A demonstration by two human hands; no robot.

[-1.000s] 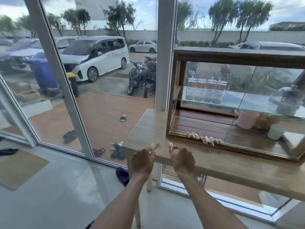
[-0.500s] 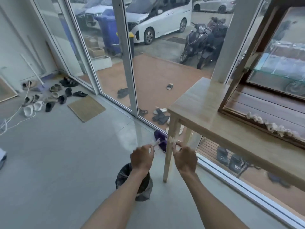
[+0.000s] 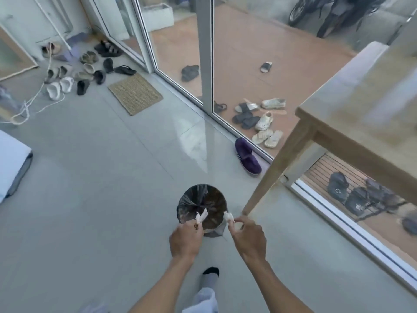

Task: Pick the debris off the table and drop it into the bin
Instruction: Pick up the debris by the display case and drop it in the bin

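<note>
Head view looks down at a round bin (image 3: pixel 201 205) lined with a dark bag, standing on the pale floor just beside the wooden leg of the surface (image 3: pixel 361 105). The left hand (image 3: pixel 185 239) has its grip closed on a whitish piece of debris (image 3: pixel 201 216), pinched at the fingertips and held over the near edge of the bin's opening. The right hand (image 3: pixel 248 237) pinches a second pale scrap (image 3: pixel 228 217), which sits at the bin's right rim, more beside the opening than over it. Both forearms reach forward from the bottom of the frame. A purple slipper (image 3: pixel 247 156) lies by the glass door track beyond the bin, and a woven doormat (image 3: pixel 135 94) lies farther off to the left.
</note>
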